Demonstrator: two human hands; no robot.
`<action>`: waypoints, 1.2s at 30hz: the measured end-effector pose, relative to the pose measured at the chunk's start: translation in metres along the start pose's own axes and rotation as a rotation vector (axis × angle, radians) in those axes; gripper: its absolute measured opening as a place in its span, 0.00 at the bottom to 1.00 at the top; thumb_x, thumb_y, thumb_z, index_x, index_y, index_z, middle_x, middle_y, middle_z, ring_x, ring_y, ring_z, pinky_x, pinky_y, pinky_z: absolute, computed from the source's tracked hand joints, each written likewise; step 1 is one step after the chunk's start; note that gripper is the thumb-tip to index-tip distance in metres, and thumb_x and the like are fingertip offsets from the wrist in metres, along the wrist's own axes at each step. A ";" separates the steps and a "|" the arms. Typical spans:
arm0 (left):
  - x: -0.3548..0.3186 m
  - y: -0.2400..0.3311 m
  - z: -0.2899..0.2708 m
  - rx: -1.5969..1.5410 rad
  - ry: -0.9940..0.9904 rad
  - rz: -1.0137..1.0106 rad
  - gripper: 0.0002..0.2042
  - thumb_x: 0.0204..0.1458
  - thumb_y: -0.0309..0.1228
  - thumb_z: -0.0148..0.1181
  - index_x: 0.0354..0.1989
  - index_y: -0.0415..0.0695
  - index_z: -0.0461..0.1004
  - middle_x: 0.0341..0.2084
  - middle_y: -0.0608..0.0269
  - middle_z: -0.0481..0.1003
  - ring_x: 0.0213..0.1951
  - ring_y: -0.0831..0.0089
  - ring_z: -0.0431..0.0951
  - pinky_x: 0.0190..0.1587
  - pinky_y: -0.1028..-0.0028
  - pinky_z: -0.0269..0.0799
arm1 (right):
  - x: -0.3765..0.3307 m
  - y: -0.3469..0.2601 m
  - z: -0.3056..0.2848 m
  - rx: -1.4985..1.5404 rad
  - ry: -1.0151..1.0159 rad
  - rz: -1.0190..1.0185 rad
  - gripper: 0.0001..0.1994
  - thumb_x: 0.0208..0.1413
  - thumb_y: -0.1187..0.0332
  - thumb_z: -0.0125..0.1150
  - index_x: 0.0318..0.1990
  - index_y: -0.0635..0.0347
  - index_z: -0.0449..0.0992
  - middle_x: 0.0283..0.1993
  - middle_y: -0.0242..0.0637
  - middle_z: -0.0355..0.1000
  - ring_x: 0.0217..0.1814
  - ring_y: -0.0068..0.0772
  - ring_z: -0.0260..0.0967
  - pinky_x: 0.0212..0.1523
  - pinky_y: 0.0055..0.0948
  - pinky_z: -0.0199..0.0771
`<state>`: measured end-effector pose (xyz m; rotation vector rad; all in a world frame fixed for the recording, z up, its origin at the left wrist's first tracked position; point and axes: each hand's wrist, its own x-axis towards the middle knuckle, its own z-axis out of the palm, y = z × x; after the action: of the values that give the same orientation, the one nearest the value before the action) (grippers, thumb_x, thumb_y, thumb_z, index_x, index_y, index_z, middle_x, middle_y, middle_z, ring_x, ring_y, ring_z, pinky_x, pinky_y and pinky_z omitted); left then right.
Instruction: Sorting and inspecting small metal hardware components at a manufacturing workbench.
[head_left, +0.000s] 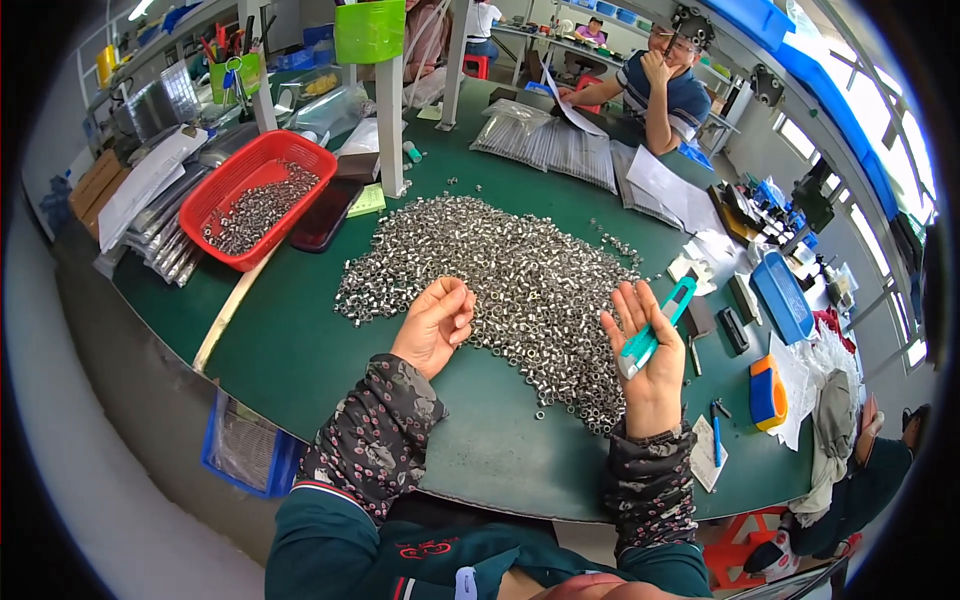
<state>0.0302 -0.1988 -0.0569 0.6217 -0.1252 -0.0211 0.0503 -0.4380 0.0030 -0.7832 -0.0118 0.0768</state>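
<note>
A wide heap of small silvery metal rings (520, 270), looking like short sleeves or nuts, spreads over the green table (500, 440). At the heap's near left edge is my left hand (432, 328), its fingers curled in and the thumb pressed against them; anything inside is too small or hidden. Over the heap's right side my right hand (655, 390) is turned palm up with its fingers stretched. Across that palm lies a teal utility knife (642, 347), held slanting up and to the right.
A red basket (325, 165) with more rings stands at the left beside a dark phone (325, 215). Grey posts (389, 130) rise behind the heap. Bagged tubes (550, 145) lie at the back, before a seated person (650, 90). On the right are a blue tray (782, 297) and tape dispenser (767, 393).
</note>
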 end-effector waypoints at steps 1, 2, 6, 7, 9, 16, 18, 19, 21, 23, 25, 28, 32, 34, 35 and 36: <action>0.000 0.000 0.000 0.008 -0.006 0.006 0.02 0.48 0.28 0.47 0.29 0.45 0.62 0.22 0.67 0.64 0.20 0.83 0.60 0.17 0.85 0.54 | 0.000 0.000 0.000 0.003 0.000 0.003 0.21 0.49 0.66 0.43 0.52 0.63 0.54 0.54 0.41 0.54 0.58 0.36 0.48 0.51 0.39 0.55; 0.000 -0.001 0.000 0.008 -0.002 0.008 0.02 0.48 0.28 0.46 0.29 0.45 0.62 0.22 0.67 0.64 0.20 0.83 0.60 0.17 0.85 0.54 | 0.000 -0.001 0.001 0.001 -0.007 0.000 0.21 0.49 0.66 0.43 0.52 0.63 0.54 0.54 0.41 0.54 0.58 0.36 0.48 0.51 0.39 0.55; 0.000 0.002 0.002 -0.003 -0.024 -0.004 0.02 0.48 0.28 0.46 0.29 0.45 0.62 0.21 0.67 0.64 0.20 0.83 0.60 0.17 0.85 0.54 | -0.001 -0.002 0.000 0.003 -0.011 0.001 0.21 0.49 0.66 0.43 0.51 0.63 0.55 0.53 0.40 0.54 0.57 0.36 0.49 0.51 0.39 0.55; -0.001 0.001 0.002 -0.010 -0.021 -0.002 0.02 0.48 0.28 0.47 0.29 0.45 0.62 0.22 0.68 0.64 0.20 0.83 0.60 0.17 0.86 0.54 | -0.001 -0.002 0.000 0.008 -0.016 0.007 0.21 0.50 0.66 0.43 0.51 0.64 0.56 0.53 0.40 0.55 0.57 0.36 0.49 0.51 0.39 0.55; -0.004 0.002 0.002 -0.014 -0.023 0.007 0.02 0.48 0.28 0.48 0.28 0.45 0.63 0.22 0.68 0.65 0.20 0.84 0.61 0.18 0.86 0.55 | -0.007 -0.006 0.005 0.026 -0.030 0.003 0.20 0.50 0.66 0.43 0.51 0.64 0.56 0.53 0.40 0.55 0.57 0.36 0.49 0.51 0.39 0.55; -0.005 0.003 0.000 -0.046 -0.028 -0.007 0.02 0.48 0.28 0.47 0.28 0.45 0.63 0.22 0.68 0.65 0.20 0.83 0.61 0.17 0.85 0.55 | -0.015 -0.021 0.074 0.031 -0.328 -0.241 0.21 0.51 0.68 0.40 0.53 0.65 0.52 0.55 0.42 0.52 0.59 0.36 0.46 0.52 0.37 0.53; -0.005 0.003 0.000 -0.041 -0.019 -0.011 0.02 0.48 0.28 0.47 0.29 0.45 0.63 0.21 0.67 0.64 0.20 0.83 0.60 0.17 0.85 0.54 | 0.003 -0.013 0.099 0.078 -0.312 -0.178 0.21 0.50 0.69 0.43 0.52 0.66 0.53 0.53 0.44 0.53 0.58 0.38 0.48 0.51 0.39 0.56; -0.003 0.003 0.000 -0.045 -0.019 -0.014 0.02 0.48 0.28 0.47 0.29 0.45 0.63 0.21 0.67 0.63 0.20 0.82 0.59 0.17 0.85 0.54 | 0.017 -0.007 0.111 0.115 -0.277 -0.120 0.21 0.49 0.70 0.45 0.51 0.67 0.54 0.52 0.45 0.54 0.56 0.39 0.49 0.49 0.40 0.57; 0.000 0.002 -0.001 -0.041 -0.021 -0.036 0.03 0.48 0.28 0.46 0.29 0.44 0.63 0.21 0.66 0.63 0.21 0.81 0.59 0.17 0.85 0.54 | 0.049 0.016 0.119 0.116 -0.139 0.031 0.20 0.46 0.71 0.49 0.47 0.69 0.56 0.48 0.46 0.56 0.53 0.41 0.52 0.46 0.41 0.61; 0.000 0.003 -0.004 -0.059 -0.020 0.025 0.03 0.49 0.29 0.46 0.29 0.44 0.62 0.21 0.67 0.62 0.21 0.81 0.58 0.17 0.85 0.53 | 0.065 0.039 0.119 0.086 -0.028 0.128 0.20 0.45 0.70 0.52 0.45 0.69 0.56 0.45 0.45 0.57 0.48 0.40 0.56 0.43 0.40 0.63; -0.001 0.002 -0.004 -0.063 -0.025 0.002 0.03 0.49 0.29 0.46 0.29 0.44 0.62 0.21 0.67 0.61 0.21 0.81 0.58 0.17 0.85 0.53 | 0.068 0.056 0.112 0.086 0.038 0.187 0.20 0.46 0.69 0.51 0.45 0.68 0.55 0.44 0.45 0.57 0.46 0.39 0.57 0.41 0.39 0.65; 0.001 -0.001 -0.001 -0.064 -0.016 -0.004 0.03 0.49 0.29 0.45 0.29 0.44 0.61 0.21 0.67 0.61 0.21 0.81 0.57 0.18 0.85 0.53 | 0.068 0.068 0.101 0.064 0.080 0.187 0.16 0.47 0.69 0.49 0.42 0.67 0.57 0.43 0.47 0.57 0.45 0.41 0.57 0.41 0.39 0.65; 0.002 -0.001 0.001 -0.109 -0.017 -0.016 0.03 0.49 0.29 0.46 0.29 0.44 0.61 0.21 0.67 0.61 0.21 0.81 0.57 0.18 0.84 0.52 | 0.068 0.073 0.093 0.051 0.110 0.178 0.13 0.48 0.69 0.47 0.39 0.67 0.59 0.41 0.47 0.58 0.43 0.43 0.59 0.42 0.40 0.66; 0.000 0.000 0.001 -0.103 -0.026 -0.011 0.03 0.49 0.29 0.46 0.30 0.44 0.62 0.21 0.67 0.61 0.21 0.81 0.57 0.18 0.84 0.52 | 0.064 0.074 0.091 0.038 0.112 0.181 0.12 0.48 0.69 0.47 0.38 0.66 0.59 0.40 0.46 0.58 0.41 0.42 0.60 0.41 0.40 0.66; 0.000 0.001 0.001 -0.099 -0.019 -0.009 0.03 0.49 0.29 0.46 0.30 0.45 0.62 0.21 0.67 0.61 0.21 0.81 0.57 0.18 0.84 0.52 | 0.063 0.075 0.089 0.030 0.102 0.178 0.12 0.48 0.69 0.47 0.39 0.66 0.59 0.39 0.46 0.59 0.41 0.42 0.60 0.40 0.39 0.67; -0.003 0.001 0.000 -0.095 -0.012 -0.015 0.03 0.49 0.29 0.46 0.30 0.45 0.62 0.21 0.67 0.61 0.21 0.81 0.57 0.18 0.84 0.52 | 0.060 0.077 0.088 0.032 0.111 0.187 0.12 0.48 0.69 0.47 0.39 0.66 0.59 0.38 0.45 0.59 0.40 0.41 0.61 0.39 0.39 0.67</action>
<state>0.0271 -0.1974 -0.0568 0.5279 -0.1307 -0.0448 0.1019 -0.3169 0.0103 -0.7546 0.1674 0.2103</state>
